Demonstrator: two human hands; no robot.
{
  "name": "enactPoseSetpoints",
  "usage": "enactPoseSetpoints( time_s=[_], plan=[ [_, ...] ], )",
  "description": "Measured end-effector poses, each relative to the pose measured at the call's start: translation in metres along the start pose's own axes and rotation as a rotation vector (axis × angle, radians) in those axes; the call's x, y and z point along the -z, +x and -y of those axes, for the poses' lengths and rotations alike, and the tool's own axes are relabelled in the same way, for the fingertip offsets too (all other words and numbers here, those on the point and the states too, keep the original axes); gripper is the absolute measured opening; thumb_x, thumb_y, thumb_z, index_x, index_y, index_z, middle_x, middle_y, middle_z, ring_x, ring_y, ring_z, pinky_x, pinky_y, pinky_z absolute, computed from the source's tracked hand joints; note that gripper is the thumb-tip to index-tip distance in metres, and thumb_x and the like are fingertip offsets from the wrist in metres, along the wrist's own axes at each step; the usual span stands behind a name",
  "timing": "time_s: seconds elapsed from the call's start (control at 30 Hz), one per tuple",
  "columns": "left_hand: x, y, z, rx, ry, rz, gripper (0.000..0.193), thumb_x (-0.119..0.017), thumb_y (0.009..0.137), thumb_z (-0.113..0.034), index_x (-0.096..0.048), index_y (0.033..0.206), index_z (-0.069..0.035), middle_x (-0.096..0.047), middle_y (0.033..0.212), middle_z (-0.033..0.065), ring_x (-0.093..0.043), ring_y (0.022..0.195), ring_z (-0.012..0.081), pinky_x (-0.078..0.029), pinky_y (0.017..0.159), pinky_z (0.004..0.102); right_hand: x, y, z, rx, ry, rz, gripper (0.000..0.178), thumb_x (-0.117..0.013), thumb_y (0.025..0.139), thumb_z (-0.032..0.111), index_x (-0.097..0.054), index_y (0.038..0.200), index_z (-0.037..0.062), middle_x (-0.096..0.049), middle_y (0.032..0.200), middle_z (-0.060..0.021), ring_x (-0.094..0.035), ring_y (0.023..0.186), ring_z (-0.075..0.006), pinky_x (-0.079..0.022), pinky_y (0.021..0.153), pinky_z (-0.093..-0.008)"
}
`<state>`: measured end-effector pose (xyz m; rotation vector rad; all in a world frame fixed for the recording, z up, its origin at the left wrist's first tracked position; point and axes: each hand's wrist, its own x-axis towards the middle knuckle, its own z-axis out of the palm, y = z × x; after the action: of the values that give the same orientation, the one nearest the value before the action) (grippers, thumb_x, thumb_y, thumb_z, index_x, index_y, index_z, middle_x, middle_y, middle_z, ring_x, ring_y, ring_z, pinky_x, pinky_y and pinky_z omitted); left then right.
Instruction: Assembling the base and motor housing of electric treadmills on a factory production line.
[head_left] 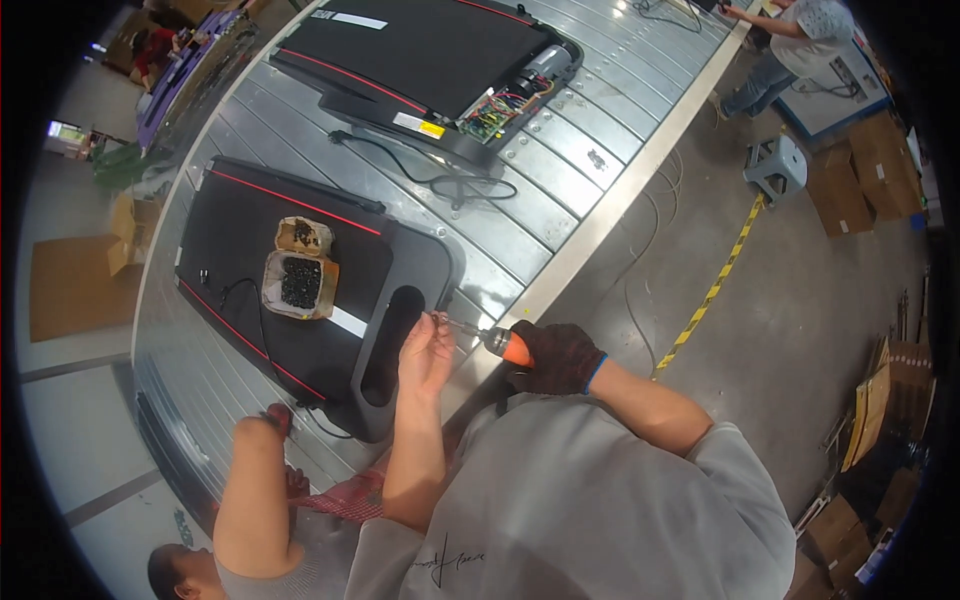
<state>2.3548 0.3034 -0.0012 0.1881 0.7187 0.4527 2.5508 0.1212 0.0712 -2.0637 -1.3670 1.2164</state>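
My right hand (558, 360), in a dark knitted glove, grips an orange and black power screwdriver (507, 345) whose bit points left. At the tip of the bit, the bare fingers of my left hand (428, 352) are pinched together. What they hold, perhaps a screw, is too small to make out. Both hands are over the near edge of the table, beside a flat black treadmill (330, 215) with red stripes. On it stands a worn open carton (328, 290) of small black parts like screws, with a smaller carton (285, 236) of brownish ones against it.
A second treadmill (420, 55) lies farther off on the metal slatted table (560, 215), its motor and wiring exposed. A black cable (385, 150) lies between them. A co-worker's arm (255, 490) reaches in at lower left. A grey stool (775, 168) stands right.
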Motion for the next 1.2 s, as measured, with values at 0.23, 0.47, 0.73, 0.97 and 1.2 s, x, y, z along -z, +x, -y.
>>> enactPoseSetpoints(
  time_s=[0.23,0.47,0.73,0.97,1.2],
  plan=[
    [-0.02,-0.022,0.033,-0.042,0.144,-0.049,0.012,-0.067,0.101,-0.012,-0.07,0.102,0.0,-0.073,0.099,0.0123,-0.066,0.082,0.0168,-0.055,0.073,0.0258,0.026,-0.035,-0.022,0.007,0.005,0.1,0.057,-0.077,0.078,0.044,-0.059,0.12,0.0112,-0.073,0.097,-0.0179,-0.07,0.092,-0.0408,-0.055,0.083,-0.0513],
    [-0.04,-0.028,0.038,-0.264,0.943,0.114,0.012,-0.071,0.094,-0.002,-0.071,0.104,0.005,-0.071,0.1,0.0149,-0.064,0.081,0.0188,-0.052,0.073,0.0288,0.054,-0.036,-0.065,0.188,0.16,0.272,0.045,-0.073,0.077,0.032,-0.063,0.113,0.0081,-0.072,0.106,-0.0186,-0.069,0.101,-0.0399,-0.054,0.089,-0.0466],
    [0.055,0.006,0.086,-0.063,0.178,-0.314,0.026,-0.07,0.1,-0.028,-0.068,0.121,-0.011,-0.069,0.109,0.003,-0.063,0.094,0.0155,-0.051,0.082,0.0294,-0.052,0.022,-0.099,0.127,0.258,0.35,0.051,-0.074,0.077,0.037,-0.064,0.117,0.0075,-0.071,0.114,-0.0201,-0.068,0.107,-0.0388,-0.054,0.092,-0.0459],
    [0.089,0.064,0.061,0.02,0.474,-0.671,0.035,-0.06,0.106,-0.037,-0.062,0.137,-0.019,-0.066,0.123,-0.0046,-0.056,0.113,0.0134,-0.037,0.102,0.0359,-0.111,0.069,-0.079,-0.2,0.287,0.204,0.063,-0.07,0.077,0.044,-0.059,0.125,0.0031,-0.071,0.115,-0.023,-0.069,0.107,-0.0399,-0.054,0.093,-0.0462],
    [0.085,0.069,0.064,0.022,0.421,-0.726,0.041,-0.059,0.105,-0.039,-0.059,0.142,-0.022,-0.062,0.132,-0.0044,-0.051,0.123,0.015,-0.032,0.108,0.0379,-0.113,0.082,-0.085,-0.16,0.288,0.231,0.066,-0.069,0.077,0.042,-0.057,0.127,0.0008,-0.072,0.112,-0.0236,-0.07,0.105,-0.0408,-0.054,0.093,-0.0463]
  ],
)
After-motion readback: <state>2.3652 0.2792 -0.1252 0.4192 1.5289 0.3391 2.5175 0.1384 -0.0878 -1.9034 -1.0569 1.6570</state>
